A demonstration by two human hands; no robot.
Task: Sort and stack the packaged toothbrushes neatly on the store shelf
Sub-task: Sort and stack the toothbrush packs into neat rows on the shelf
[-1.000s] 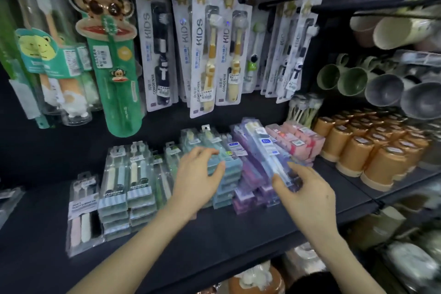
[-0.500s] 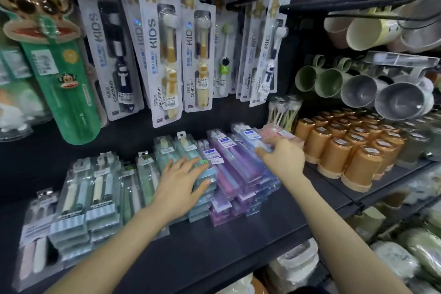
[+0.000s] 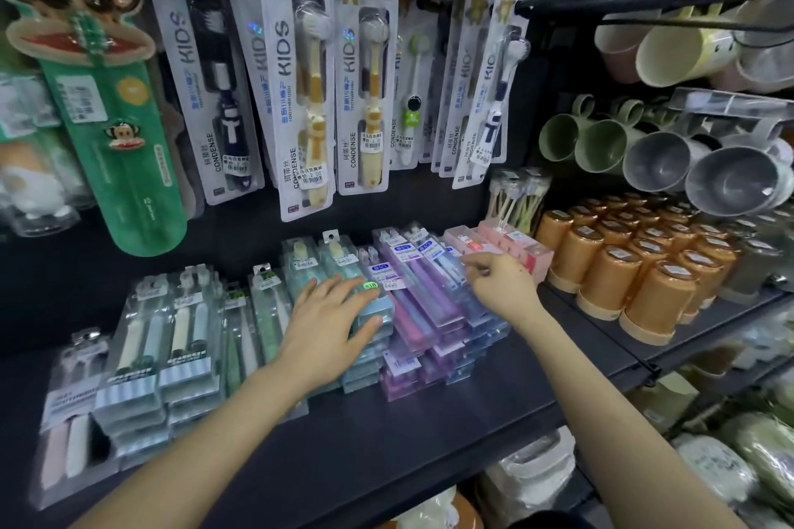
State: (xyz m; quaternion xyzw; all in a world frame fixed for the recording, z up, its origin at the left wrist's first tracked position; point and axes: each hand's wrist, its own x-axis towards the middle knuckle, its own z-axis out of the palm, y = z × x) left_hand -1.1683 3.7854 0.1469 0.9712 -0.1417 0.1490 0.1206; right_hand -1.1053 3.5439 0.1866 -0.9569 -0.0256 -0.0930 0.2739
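Note:
Packaged toothbrushes lie in stacks on the dark shelf (image 3: 386,438). My left hand (image 3: 326,322) rests flat, fingers straight, on the teal stack (image 3: 339,260). Right beside it stand the purple stack (image 3: 410,305) and a blue pack (image 3: 444,264) on top of the blue stack. My right hand (image 3: 502,286) has its fingers curled at that blue pack's right edge, thumb and fingertips pinching it. Pink boxes (image 3: 513,238) sit just behind my right hand. Stacks of pale twin packs (image 3: 180,339) fill the shelf's left part.
Kids toothbrush cards (image 3: 305,77) hang on hooks above the stacks. Orange lidded cups (image 3: 644,275) crowd the shelf to the right, with mugs (image 3: 661,155) lying above them. A green monkey pack (image 3: 116,133) hangs at the left. Lower shelves hold more goods.
My right hand carried the blue pack from the shelf's front up onto the blue stack and now sits at its right edge. My left hand stayed on the teal stack and flattened.

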